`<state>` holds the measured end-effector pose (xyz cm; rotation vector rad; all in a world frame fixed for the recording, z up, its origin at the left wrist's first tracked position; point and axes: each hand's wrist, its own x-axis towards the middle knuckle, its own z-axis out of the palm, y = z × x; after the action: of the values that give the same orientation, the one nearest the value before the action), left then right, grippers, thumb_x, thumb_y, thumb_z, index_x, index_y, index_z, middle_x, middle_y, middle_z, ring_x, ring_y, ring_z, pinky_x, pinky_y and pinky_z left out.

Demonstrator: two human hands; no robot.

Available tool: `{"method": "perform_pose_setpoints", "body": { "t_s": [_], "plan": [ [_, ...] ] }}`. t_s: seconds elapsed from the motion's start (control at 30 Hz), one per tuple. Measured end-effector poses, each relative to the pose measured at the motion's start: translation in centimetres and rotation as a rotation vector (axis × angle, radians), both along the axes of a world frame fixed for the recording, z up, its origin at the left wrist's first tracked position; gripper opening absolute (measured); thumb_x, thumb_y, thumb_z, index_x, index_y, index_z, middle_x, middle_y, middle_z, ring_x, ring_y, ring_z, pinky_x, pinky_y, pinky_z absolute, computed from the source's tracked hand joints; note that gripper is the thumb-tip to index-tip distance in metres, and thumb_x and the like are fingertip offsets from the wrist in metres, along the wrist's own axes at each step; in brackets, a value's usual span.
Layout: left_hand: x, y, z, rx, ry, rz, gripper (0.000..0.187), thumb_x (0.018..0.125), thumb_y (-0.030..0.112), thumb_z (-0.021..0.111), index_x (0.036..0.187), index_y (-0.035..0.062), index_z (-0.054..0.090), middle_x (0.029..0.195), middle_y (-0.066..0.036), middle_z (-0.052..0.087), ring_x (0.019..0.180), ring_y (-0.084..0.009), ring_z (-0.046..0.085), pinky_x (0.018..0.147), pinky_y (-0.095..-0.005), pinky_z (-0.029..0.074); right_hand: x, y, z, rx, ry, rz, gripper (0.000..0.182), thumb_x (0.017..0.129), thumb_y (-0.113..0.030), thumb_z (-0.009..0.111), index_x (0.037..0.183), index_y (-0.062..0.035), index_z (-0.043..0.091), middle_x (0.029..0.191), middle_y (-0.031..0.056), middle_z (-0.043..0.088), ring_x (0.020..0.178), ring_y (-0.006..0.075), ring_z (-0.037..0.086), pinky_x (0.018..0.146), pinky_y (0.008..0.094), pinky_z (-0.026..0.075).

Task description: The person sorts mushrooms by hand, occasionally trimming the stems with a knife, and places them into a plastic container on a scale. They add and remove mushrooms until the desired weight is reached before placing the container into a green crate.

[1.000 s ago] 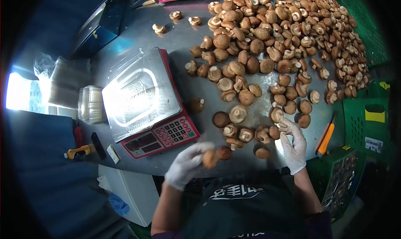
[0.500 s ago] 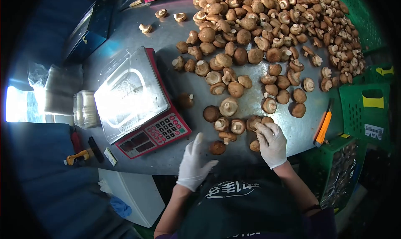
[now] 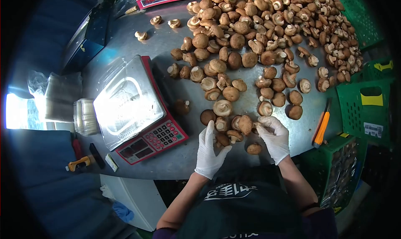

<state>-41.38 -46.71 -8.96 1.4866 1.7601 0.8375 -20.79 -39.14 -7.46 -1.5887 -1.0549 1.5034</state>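
Note:
My left hand, in a white glove, has its thumb and fingers apart beside a dark shiitake mushroom at the near edge of a small cluster. My right hand, gloved too, pinches a shiitake mushroom that its fingertips partly hide. Between the hands, a brown-capped mushroom leans against others. A pale mushroom shows its underside just beyond, and a single mushroom lies nearer my body.
A large mushroom heap covers the far right of the metal table. At left stands a red scale carrying a clear plastic tray, beside stacked clear boxes. An orange-handled knife lies at right, near green crates.
My left hand has moved right and forward to the cluster, and the dark mushroom there has shifted forward. Near my right hand, a brown cap now rests closer to the cluster.

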Motion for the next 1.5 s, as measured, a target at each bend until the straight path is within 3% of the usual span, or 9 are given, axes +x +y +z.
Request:
{"method": "perform_pose_setpoints", "body": {
  "t_s": [0.23, 0.43, 0.57, 0.73, 0.93, 1.1, 1.23, 1.4, 1.5],
  "plan": [
    [-0.7, 0.3, 0.4, 0.062, 0.321, -0.016, 0.12, 0.059, 0.026, 0.092, 0.156, 0.0099, 0.022, 0.147, -0.027, 0.03, 0.135, -0.0461, 0.032, 0.11, -0.0517, 0.034, 0.3, 0.8, -1.1, 0.293, -0.341, 0.087, 0.009, 0.088, -0.008, 0.073, 0.096, -0.0065, 0.07, 0.079, 0.0035, 0.069, 0.071, 0.0081, 0.064, 0.064, 0.0249, 0.051],
    [-1.2, 3.2, 1.2, -0.01, 0.405, -0.166, 0.127, 0.057, 0.041, 0.092, 0.157, 0.0111, 0.019, 0.155, -0.031, 0.018, 0.142, -0.051, 0.023, 0.113, -0.0557, 0.028, 1.5, 2.2, -3.2, 0.447, -0.642, 0.149, 0.012, 0.087, -0.005, 0.069, 0.098, -0.0092, 0.067, 0.077, 0.0077, 0.066, 0.071, 0.0251, 0.065, 0.068, 0.0365, 0.052],
    [-0.5, 3.7, 0.3, 0.054, 0.363, -0.207, 0.124, 0.057, 0.041, 0.092, 0.156, 0.0115, 0.024, 0.153, -0.03, 0.021, 0.139, -0.051, 0.027, 0.111, -0.0559, 0.03, 2.4, 1.8, -2.4, 0.505, -0.566, 0.078, 0.023, 0.089, -0.008, 0.065, 0.112, -0.007, 0.065, 0.101, 0.0097, 0.066, 0.092, 0.027, 0.064, 0.082, 0.0387, 0.051],
    [1.3, 2.4, -0.9, 0.085, 0.29, -0.248, 0.115, 0.06, 0.036, 0.091, 0.154, 0.0118, 0.03, 0.153, -0.03, 0.022, 0.137, -0.0508, 0.029, 0.112, -0.0551, 0.031, 3.0, -2.9, -3.9, 0.56, -0.653, 0.235, 0.078, 0.088, -0.031, 0.073, 0.15, -0.005, 0.034, 0.142, 0.0293, 0.038, 0.133, 0.0452, 0.039, 0.111, 0.0505, 0.034],
    [0.3, 5.9, 0.3, 0.086, 0.324, -0.261, 0.115, 0.06, 0.037, 0.09, 0.156, 0.0165, 0.029, 0.157, -0.034, 0.014, 0.138, -0.0512, 0.032, 0.107, -0.0536, 0.038, -0.4, -1.7, -4.3, 0.636, -0.611, 0.211, 0.101, 0.079, -0.059, 0.074, 0.155, -0.0091, 0.029, 0.148, 0.0327, 0.029, 0.137, 0.0501, 0.031, 0.112, 0.0551, 0.03],
    [0.6, 6.1, 0.1, 0.101, 0.406, -0.393, 0.111, 0.061, 0.035, 0.088, 0.156, 0.022, 0.031, 0.156, -0.027, 0.024, 0.131, -0.048, 0.04, 0.096, -0.0513, 0.047, -0.7, -0.9, -4.0, 0.683, -0.72, 0.306, 0.093, 0.077, -0.061, 0.075, 0.148, -0.0114, 0.042, 0.143, 0.0266, 0.035, 0.135, 0.0473, 0.034, 0.109, 0.0571, 0.032],
    [1.4, 4.6, 1.0, 0.109, 0.481, -0.275, 0.109, 0.06, 0.039, 0.086, 0.155, 0.0242, 0.034, 0.152, -0.025, 0.029, 0.134, -0.0443, 0.037, 0.103, -0.0572, 0.036, 0.1, -1.6, -3.4, 0.706, -0.715, 0.228, 0.07, 0.079, -0.047, 0.077, 0.133, -0.0083, 0.056, 0.139, 0.024, 0.038, 0.133, 0.0452, 0.036, 0.109, 0.056, 0.031],
    [2.7, 5.5, 1.8, 0.322, 0.567, -0.325, 0.053, 0.073, 0.016, 0.071, 0.125, 0.0198, 0.064, 0.122, 0.0, 0.058, 0.13, -0.0286, 0.043, 0.108, -0.0545, 0.026, 1.0, -1.6, -3.0, 0.639, -0.664, 0.076, 0.043, 0.087, -0.016, 0.07, 0.126, -0.0052, 0.057, 0.135, 0.023, 0.043, 0.129, 0.0394, 0.041, 0.109, 0.0481, 0.034],
    [3.5, 7.2, 1.0, 0.207, 0.647, -0.451, 0.044, 0.074, 0.015, 0.069, 0.117, 0.0203, 0.068, 0.118, 0.0, 0.058, 0.127, -0.0275, 0.045, 0.109, -0.0544, 0.025, 2.0, -1.4, -3.5, 0.646, -0.655, 0.053, 0.043, 0.088, -0.013, 0.067, 0.129, -0.005, 0.055, 0.134, 0.023, 0.045, 0.128, 0.039, 0.043, 0.108, 0.0475, 0.036]
  ]
}}
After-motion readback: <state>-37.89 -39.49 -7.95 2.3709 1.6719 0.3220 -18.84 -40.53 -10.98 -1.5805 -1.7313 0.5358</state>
